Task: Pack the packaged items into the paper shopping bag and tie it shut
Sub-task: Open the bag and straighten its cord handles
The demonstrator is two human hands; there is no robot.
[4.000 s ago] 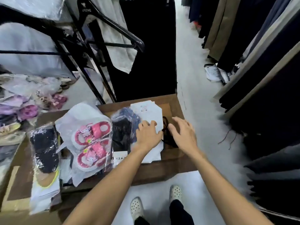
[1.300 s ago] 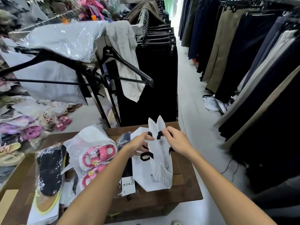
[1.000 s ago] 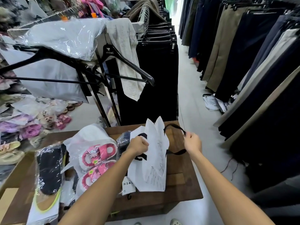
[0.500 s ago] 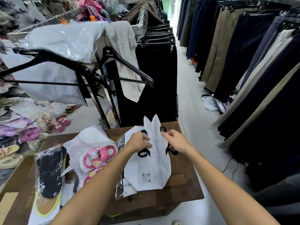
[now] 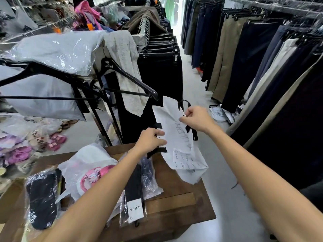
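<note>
Holding: both hands keep a white paper bag [image 5: 176, 135] in the air over the far right corner of the brown table [image 5: 176, 199].
Left hand [image 5: 151, 140]: fingers curled on the bag's near edge, beside a black ribbon handle [image 5: 158, 150].
Right hand [image 5: 196, 117]: fingers pinching the bag's upper edge, with a second black ribbon [image 5: 184, 103] looping above the knuckles.
Bag: still flat and creased, tilted, its bottom fold hanging down to the right; dark lettering shows through the paper.
Packaged items: all lie on the table, outside the bag.
Dark socks [image 5: 134, 198]: in a clear sleeve with a white label, partly under the left forearm.
Pink slippers [image 5: 94, 175]: in a white plastic bag, just left of the socks.
Black item [image 5: 42, 199]: in clear wrap, at the table's left end.
Around: a black hanger [image 5: 129, 77] on a rack behind the table; trousers [image 5: 244, 63] hang along the right aisle.
</note>
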